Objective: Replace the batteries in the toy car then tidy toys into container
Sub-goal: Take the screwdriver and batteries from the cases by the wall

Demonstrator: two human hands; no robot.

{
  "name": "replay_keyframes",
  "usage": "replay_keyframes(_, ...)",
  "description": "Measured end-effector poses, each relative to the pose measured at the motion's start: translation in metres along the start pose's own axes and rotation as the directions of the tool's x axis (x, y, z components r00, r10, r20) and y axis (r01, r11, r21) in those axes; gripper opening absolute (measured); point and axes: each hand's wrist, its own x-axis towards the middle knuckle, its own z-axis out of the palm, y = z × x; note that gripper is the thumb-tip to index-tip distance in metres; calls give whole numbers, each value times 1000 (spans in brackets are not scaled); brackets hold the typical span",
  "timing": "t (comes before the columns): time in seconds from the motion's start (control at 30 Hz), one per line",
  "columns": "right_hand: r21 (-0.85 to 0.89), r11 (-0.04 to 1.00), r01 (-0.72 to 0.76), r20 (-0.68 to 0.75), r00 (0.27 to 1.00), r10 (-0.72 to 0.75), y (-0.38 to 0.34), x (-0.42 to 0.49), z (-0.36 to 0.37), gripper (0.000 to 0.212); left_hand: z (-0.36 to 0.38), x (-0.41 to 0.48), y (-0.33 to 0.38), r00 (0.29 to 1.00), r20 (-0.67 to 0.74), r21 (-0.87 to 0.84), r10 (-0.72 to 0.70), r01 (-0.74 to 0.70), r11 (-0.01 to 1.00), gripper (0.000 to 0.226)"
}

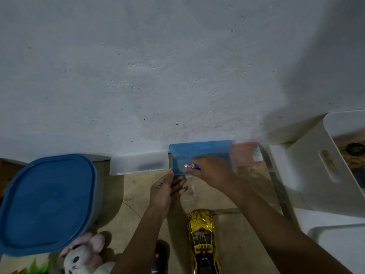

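Seen from above, against a pale wall: one open blue case [199,155], lid tipped back against the wall, taken here as the landmark. Over its tray, one right hand [209,171], fingers pinched around one small blue-and-silver battery [192,166], held just above the tray floor. At the case's near left corner, one left hand [166,189], fingers loosely curled and touching the rim, grasping nothing that can be made out. Just left of the case, touching it, one clear case [139,163] with one dark, blurred thing inside, too indistinct to name. Just right of the case, one pinkish translucent case [245,153], blurred. Nearer the viewer than the case, between the two forearms, one gold toy car [203,240] on the wooden surface [138,190], well apart from the case. Left of the car, partly under the left forearm, one dark remote [160,258] with a red spot. Far left of the case, one large tub with a blue lid [47,202], shut. Below that tub, one white-and-pink plush rabbit [83,256] and one patch of green, unclear. Far right of the case, one white bin [324,169] with a slot handle, contents dark and unclear.
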Motion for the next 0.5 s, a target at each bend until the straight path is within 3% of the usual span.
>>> replay_keyframes(0.1,-12,997,-73,48,996,74,6,-20,9,45,2,0,-1,1000,-2,-12,-6,6,1000,24)
replay_keyframes(0.33,-62,980,-188,-70,981,183,14,-33,29,39,10,-1,-2,1000,-22,-21,-13,13,1000,22)
replay_keyframes(0.5,9,971,-240,-203,950,237,20,-38,38,36,12,0,1,999,-42,-15,-10,9,1000,17)
